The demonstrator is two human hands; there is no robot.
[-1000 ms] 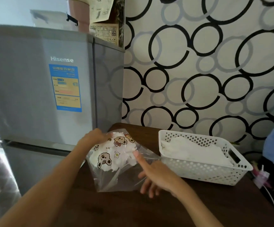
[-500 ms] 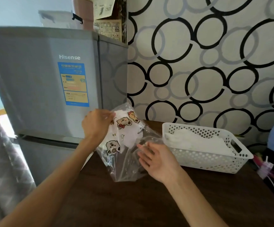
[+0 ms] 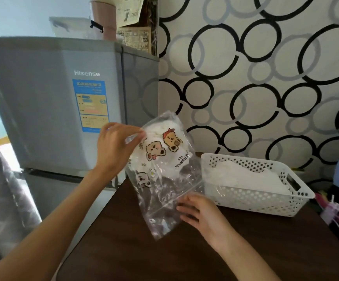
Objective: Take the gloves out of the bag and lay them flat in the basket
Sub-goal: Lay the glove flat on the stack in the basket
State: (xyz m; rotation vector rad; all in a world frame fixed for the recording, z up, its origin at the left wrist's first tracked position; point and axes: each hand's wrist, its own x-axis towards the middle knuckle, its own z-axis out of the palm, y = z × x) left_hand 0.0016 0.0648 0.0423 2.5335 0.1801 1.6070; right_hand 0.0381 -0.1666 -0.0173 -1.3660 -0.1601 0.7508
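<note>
Gloves not yet out of the bag, basket waiting just beside it.

Nearest, the right hand (image 3: 202, 212) lies low over the dark surface (image 3: 245, 250), fingers loosely spread and touching the clear bag (image 3: 164, 191) at its lower end; whether they pinch the plastic I cannot tell. Higher up, the left hand (image 3: 116, 145) pinches the bag's top corner between thumb and fingertips, holding it lifted and tilted. The white gloves (image 3: 160, 147), printed with cartoon bears, sit bunched in the bag's upper half, wholly inside the plastic. Just right of the bag stands the white perforated basket (image 3: 251, 199), already holding something white and flat. Behind are a grey fridge (image 3: 53, 102) and circle-patterned wallpaper (image 3: 266, 78). By my judgement the task is barely begun: opening the bag, drawing out the gloves and flattening them all remain.
</note>
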